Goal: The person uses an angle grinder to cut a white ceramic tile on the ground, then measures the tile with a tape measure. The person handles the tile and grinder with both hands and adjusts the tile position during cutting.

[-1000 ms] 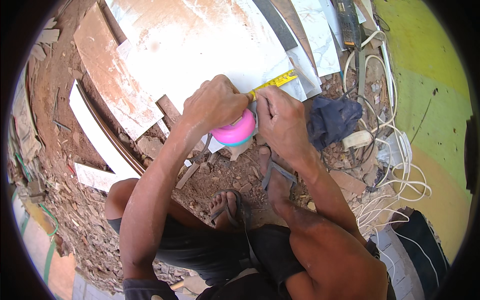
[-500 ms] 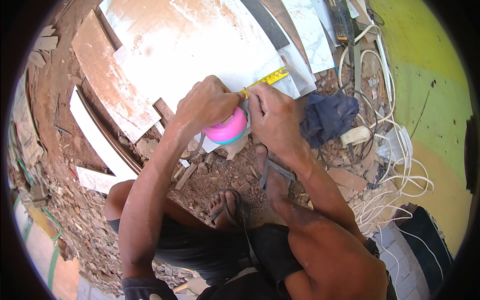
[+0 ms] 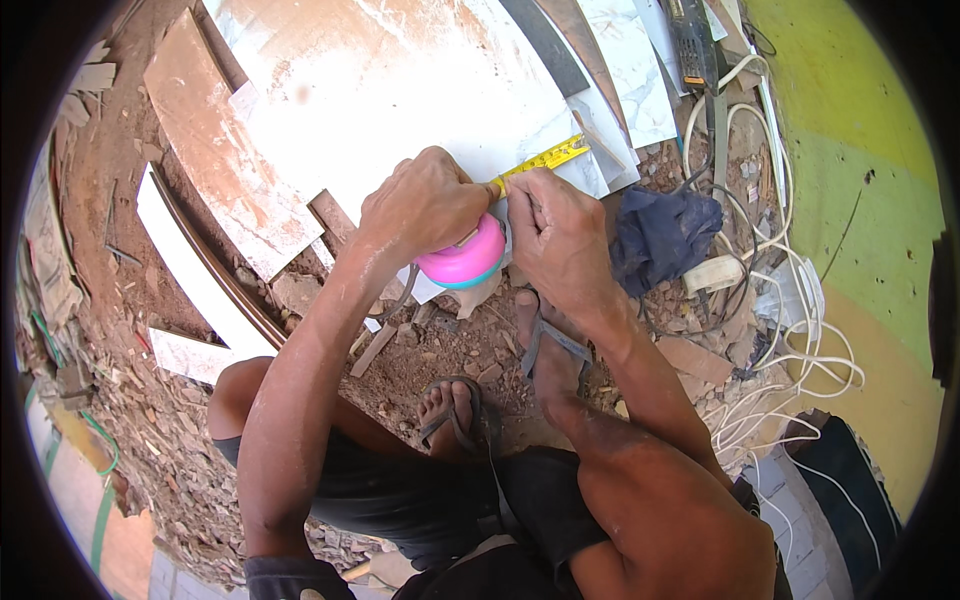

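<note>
My left hand (image 3: 420, 203) is closed round a tape measure with a pink and teal case (image 3: 463, 255). Its yellow blade (image 3: 560, 153) runs out to the upper right, over a large white marbled tile (image 3: 440, 110). Close beside it, my right hand (image 3: 560, 225) has its fingers curled and pressed together at the blade, near the left thumb. Whatever those right fingers hold is hidden. Under the blade's far end lie the tile's edge and a narrow grey-brown strip (image 3: 597, 155).
Several cut tiles (image 3: 630, 80) lie at the back right, beside a dark power tool (image 3: 692, 45). A dark blue cloth (image 3: 660, 235), a white socket block (image 3: 713, 274) and tangled white cable (image 3: 790, 350) sit at right. Rubble (image 3: 180, 430) covers the ground; tile offcuts (image 3: 200, 270) lie left.
Both hands, the tape measure and the tile edge sit slightly farther right in the picture. The grips look the same.
</note>
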The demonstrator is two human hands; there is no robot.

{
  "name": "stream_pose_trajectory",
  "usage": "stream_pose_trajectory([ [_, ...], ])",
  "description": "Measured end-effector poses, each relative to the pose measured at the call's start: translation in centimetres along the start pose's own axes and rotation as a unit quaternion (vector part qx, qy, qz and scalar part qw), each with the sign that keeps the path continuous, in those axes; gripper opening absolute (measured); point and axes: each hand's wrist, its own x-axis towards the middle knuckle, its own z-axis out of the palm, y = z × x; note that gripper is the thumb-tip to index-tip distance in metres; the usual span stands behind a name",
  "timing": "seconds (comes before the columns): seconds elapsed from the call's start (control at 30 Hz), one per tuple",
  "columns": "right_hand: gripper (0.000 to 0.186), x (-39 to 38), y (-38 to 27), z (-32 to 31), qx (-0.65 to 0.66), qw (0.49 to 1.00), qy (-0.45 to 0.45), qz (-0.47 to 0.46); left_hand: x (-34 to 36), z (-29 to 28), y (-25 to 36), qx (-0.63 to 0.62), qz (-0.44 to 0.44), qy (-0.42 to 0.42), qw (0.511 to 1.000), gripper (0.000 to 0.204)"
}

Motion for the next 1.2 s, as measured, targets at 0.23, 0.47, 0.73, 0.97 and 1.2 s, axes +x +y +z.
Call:
stream_pose_trajectory([
  [0.23, 0.004, 0.1, 0.3, 0.4, -0.039, 0.999, 0.001, -0.014, 0.4, 0.4, -0.7, 0.008, -0.003, 0.009, 1.0, 0.045],
  [0.47, 0.005, -0.1, 0.1, 0.2, -0.009, 1.0, -0.011, 0.018, 0.4, 0.8, -1.0, 0.02, 0.018, 0.039, 0.999, 0.044],
  [0.73, 0.005, 0.0, 0.5, 0.5, -0.025, 1.0, -0.006, 0.002, -0.3, -0.4, 0.3, 0.005, -0.008, -0.011, 1.0, 0.045],
  [0.97, 0.004, -0.1, 0.5, 0.4, -0.03, 1.0, -0.004, -0.002, 0.0, 0.3, -0.3, -0.007, 0.009, 0.017, 1.0, 0.043],
  [1.2, 0.004, 0.1, 0.2, 0.5, -0.024, 1.0, 0.002, -0.001, 0.2, 0.6, -0.6, 0.001, 0.017, 0.033, 0.999, 0.043],
])
